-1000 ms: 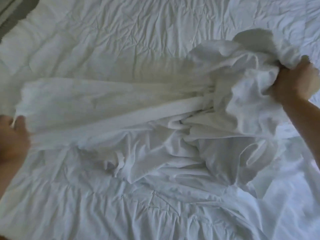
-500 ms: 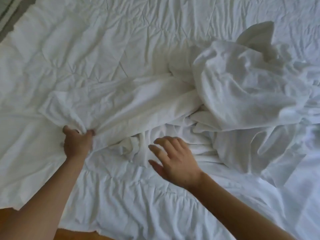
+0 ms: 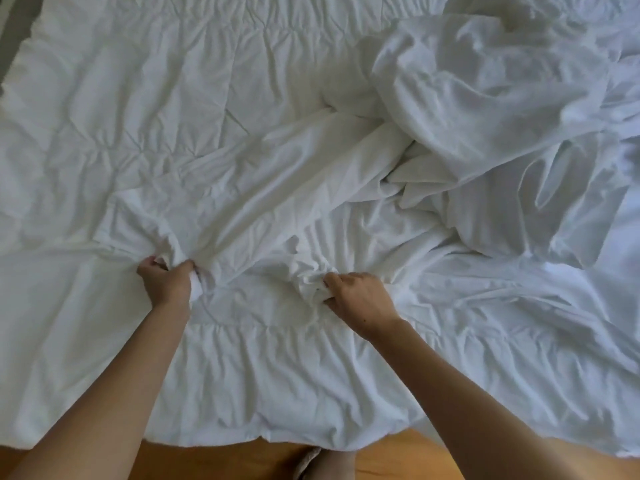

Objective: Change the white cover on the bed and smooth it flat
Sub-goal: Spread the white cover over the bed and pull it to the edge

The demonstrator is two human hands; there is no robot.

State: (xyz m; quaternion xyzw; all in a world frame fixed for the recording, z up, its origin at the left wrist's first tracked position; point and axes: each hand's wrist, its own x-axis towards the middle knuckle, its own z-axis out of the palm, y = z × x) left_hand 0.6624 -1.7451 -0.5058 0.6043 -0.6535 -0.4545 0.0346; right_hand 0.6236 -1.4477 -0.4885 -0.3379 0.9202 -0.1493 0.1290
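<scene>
Head view: white cover (image 3: 277, 188) is lying crumpled across the quilted bed (image 3: 121, 98), bulk heaped at far right. Near edge is gripped by left hand (image 3: 166, 282), fingers curled tight round a fold. Bunched fabric is pinched by right hand (image 3: 356, 299). Wooden floor (image 3: 242, 459) is seen below.

Both hands grip the near edge of the white cover (image 3: 277, 188): the left hand (image 3: 166, 284) bunches a fold, the right hand (image 3: 356, 299) pinches another beside it. The cover lies crumpled across the quilted bed (image 3: 121, 98), heaped far right.
</scene>
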